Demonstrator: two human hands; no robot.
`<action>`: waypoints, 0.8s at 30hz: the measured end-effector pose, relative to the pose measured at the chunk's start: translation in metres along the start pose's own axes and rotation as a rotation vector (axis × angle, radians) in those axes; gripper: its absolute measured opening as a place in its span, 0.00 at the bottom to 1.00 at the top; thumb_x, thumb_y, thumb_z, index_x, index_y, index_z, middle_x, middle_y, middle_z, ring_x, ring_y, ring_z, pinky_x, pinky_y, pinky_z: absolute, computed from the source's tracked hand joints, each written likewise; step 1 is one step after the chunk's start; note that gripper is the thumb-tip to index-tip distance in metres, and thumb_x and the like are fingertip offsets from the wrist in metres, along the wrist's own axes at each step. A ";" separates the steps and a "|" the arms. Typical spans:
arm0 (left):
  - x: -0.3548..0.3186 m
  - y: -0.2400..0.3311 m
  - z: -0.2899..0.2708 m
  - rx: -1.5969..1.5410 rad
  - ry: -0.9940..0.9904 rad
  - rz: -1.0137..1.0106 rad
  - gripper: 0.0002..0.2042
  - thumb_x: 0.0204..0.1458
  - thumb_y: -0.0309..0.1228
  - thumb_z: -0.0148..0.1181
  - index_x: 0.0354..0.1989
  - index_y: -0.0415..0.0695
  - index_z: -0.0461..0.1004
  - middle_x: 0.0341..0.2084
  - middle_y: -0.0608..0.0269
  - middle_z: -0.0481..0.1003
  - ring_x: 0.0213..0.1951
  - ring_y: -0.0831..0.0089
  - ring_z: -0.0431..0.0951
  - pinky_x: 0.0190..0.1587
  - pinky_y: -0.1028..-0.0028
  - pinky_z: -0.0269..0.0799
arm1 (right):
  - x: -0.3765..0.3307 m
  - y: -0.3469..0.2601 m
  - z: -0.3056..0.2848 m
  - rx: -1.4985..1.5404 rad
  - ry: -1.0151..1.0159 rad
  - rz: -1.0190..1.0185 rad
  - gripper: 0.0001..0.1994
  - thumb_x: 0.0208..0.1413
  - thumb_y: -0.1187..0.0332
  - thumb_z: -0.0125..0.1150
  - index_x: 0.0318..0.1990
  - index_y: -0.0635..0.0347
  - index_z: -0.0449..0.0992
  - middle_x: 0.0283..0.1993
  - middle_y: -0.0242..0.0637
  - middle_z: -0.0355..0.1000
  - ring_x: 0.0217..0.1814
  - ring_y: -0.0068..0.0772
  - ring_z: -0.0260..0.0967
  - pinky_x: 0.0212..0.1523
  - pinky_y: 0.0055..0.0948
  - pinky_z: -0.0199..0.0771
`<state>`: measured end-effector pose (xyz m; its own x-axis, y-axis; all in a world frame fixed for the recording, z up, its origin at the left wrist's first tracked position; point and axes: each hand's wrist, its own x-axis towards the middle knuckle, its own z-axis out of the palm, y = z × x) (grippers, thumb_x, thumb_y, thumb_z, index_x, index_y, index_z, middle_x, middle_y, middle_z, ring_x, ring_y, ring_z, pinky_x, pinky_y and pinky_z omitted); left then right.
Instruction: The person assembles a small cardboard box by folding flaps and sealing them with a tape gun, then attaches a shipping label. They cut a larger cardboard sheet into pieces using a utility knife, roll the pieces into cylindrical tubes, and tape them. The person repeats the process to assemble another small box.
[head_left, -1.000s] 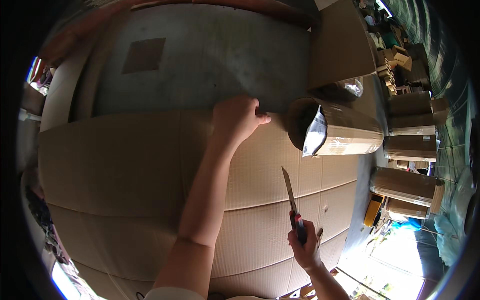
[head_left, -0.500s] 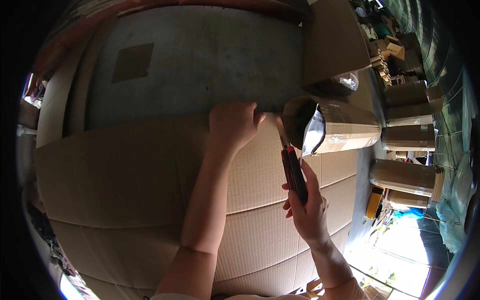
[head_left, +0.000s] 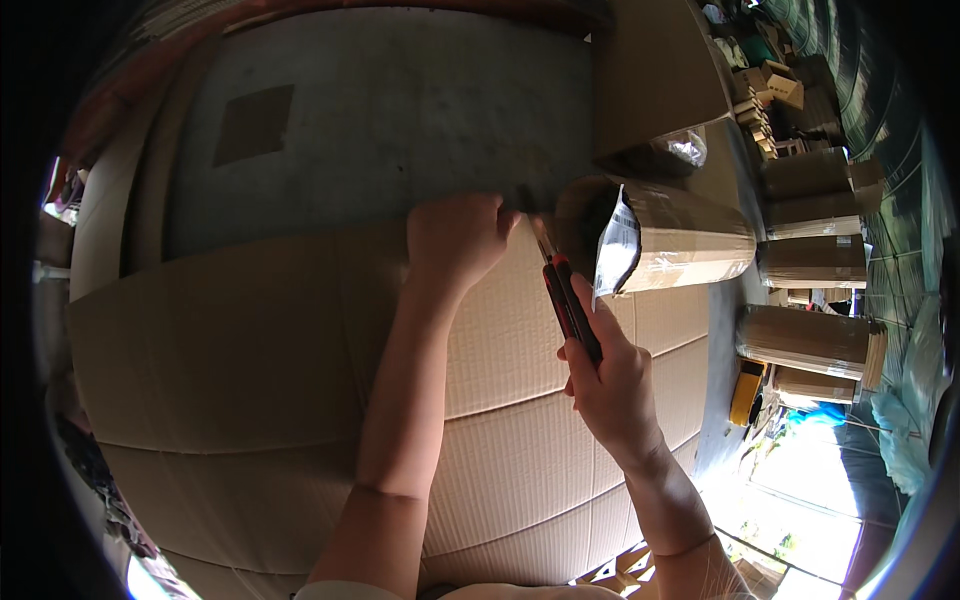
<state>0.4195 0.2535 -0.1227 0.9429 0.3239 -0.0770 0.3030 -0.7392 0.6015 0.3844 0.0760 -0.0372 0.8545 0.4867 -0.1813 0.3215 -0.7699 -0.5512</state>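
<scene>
Broad cardboard (head_left: 510, 350) across the scene's near side, likely light and stiff but bendable at its creases and best held by an edge, is gripped at its far edge by the left hand (head_left: 455, 240), while the right hand (head_left: 615, 385) grips a knife (head_left: 572, 312).

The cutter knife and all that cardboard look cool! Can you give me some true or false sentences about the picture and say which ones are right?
1. The right hand holds the red and black cutter knife. True.
2. The knife points toward the person. False: it points away.
3. The left hand is on the knife too. False: it is at the far edge of the cardboard sheet.
4. A taped cardboard roll lies to the right of the left hand. True.
5. The sheet has no creases. False: several run across it.
6. A brown patch shows on the grey surface. True.
</scene>
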 end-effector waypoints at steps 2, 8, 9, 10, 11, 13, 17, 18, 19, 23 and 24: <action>-0.001 0.000 0.003 0.012 0.051 0.026 0.14 0.50 0.43 0.51 0.24 0.46 0.74 0.17 0.60 0.73 0.24 0.63 0.75 0.26 0.65 0.70 | 0.001 -0.004 -0.002 -0.021 -0.014 0.012 0.24 0.54 0.78 0.45 0.60 0.55 0.57 0.21 0.34 0.70 0.15 0.17 0.66 0.15 0.18 0.68; -0.003 0.004 0.006 -0.016 0.129 0.041 0.14 0.50 0.42 0.50 0.22 0.46 0.74 0.18 0.59 0.73 0.23 0.62 0.75 0.26 0.66 0.70 | 0.012 -0.011 -0.005 -0.152 -0.013 -0.009 0.24 0.52 0.78 0.47 0.59 0.57 0.58 0.25 0.41 0.73 0.21 0.30 0.72 0.22 0.26 0.73; -0.003 0.005 0.005 -0.020 0.145 0.045 0.14 0.50 0.42 0.50 0.22 0.46 0.74 0.18 0.59 0.73 0.23 0.62 0.75 0.26 0.66 0.70 | 0.012 -0.014 -0.007 -0.187 -0.016 -0.019 0.24 0.51 0.79 0.47 0.59 0.57 0.58 0.26 0.44 0.74 0.23 0.34 0.74 0.24 0.28 0.74; -0.003 0.006 0.003 -0.015 0.135 0.039 0.14 0.50 0.42 0.50 0.22 0.46 0.74 0.18 0.59 0.73 0.23 0.62 0.75 0.26 0.66 0.70 | 0.011 -0.014 -0.009 -0.187 -0.024 -0.030 0.25 0.51 0.78 0.48 0.59 0.57 0.58 0.29 0.46 0.74 0.26 0.37 0.74 0.27 0.30 0.75; -0.004 0.007 0.001 -0.011 0.125 0.033 0.14 0.50 0.41 0.50 0.22 0.46 0.74 0.17 0.58 0.73 0.23 0.62 0.75 0.26 0.66 0.70 | 0.008 -0.014 -0.012 -0.187 -0.031 -0.042 0.25 0.51 0.78 0.48 0.59 0.58 0.58 0.31 0.48 0.74 0.29 0.41 0.74 0.29 0.32 0.75; -0.003 0.007 -0.003 -0.017 0.144 0.043 0.14 0.50 0.41 0.51 0.21 0.45 0.72 0.16 0.58 0.72 0.22 0.61 0.74 0.25 0.65 0.69 | 0.002 -0.016 -0.017 -0.164 -0.037 -0.040 0.25 0.50 0.78 0.49 0.59 0.58 0.58 0.34 0.50 0.73 0.33 0.45 0.74 0.32 0.34 0.76; -0.003 0.005 0.001 -0.020 0.177 0.069 0.15 0.50 0.42 0.51 0.18 0.45 0.70 0.14 0.58 0.71 0.21 0.60 0.73 0.23 0.63 0.67 | 0.003 -0.019 -0.017 -0.181 -0.071 0.010 0.25 0.50 0.78 0.50 0.59 0.57 0.58 0.39 0.53 0.72 0.36 0.47 0.73 0.35 0.35 0.76; -0.003 0.006 0.000 -0.007 0.168 0.072 0.15 0.50 0.41 0.51 0.19 0.44 0.70 0.15 0.58 0.71 0.21 0.60 0.73 0.23 0.63 0.67 | 0.010 -0.021 -0.016 -0.210 -0.082 0.021 0.26 0.50 0.78 0.50 0.59 0.57 0.58 0.39 0.53 0.71 0.37 0.46 0.73 0.36 0.35 0.76; -0.003 0.008 0.000 -0.010 0.162 0.074 0.15 0.50 0.41 0.51 0.19 0.44 0.70 0.15 0.58 0.71 0.21 0.60 0.73 0.23 0.63 0.67 | 0.017 -0.023 -0.017 -0.216 -0.128 0.084 0.25 0.50 0.78 0.50 0.58 0.57 0.58 0.40 0.53 0.71 0.37 0.46 0.72 0.36 0.35 0.76; -0.004 0.010 -0.011 0.038 0.123 0.036 0.14 0.51 0.41 0.50 0.21 0.45 0.72 0.16 0.58 0.72 0.21 0.60 0.74 0.24 0.64 0.68 | -0.004 -0.017 -0.028 -0.091 -0.041 -0.036 0.24 0.51 0.77 0.50 0.57 0.57 0.60 0.37 0.54 0.71 0.36 0.49 0.72 0.34 0.36 0.76; -0.004 0.013 -0.012 0.059 0.096 0.034 0.14 0.51 0.41 0.50 0.22 0.45 0.72 0.16 0.58 0.73 0.22 0.60 0.75 0.24 0.64 0.69 | -0.004 -0.019 -0.030 -0.120 -0.055 -0.023 0.24 0.50 0.77 0.50 0.57 0.57 0.60 0.37 0.54 0.71 0.35 0.48 0.72 0.34 0.36 0.75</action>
<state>0.4181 0.2500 -0.1051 0.9361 0.3511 0.0210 0.2813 -0.7830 0.5548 0.3864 0.0766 -0.0015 0.8236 0.5243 -0.2162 0.3902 -0.8005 -0.4550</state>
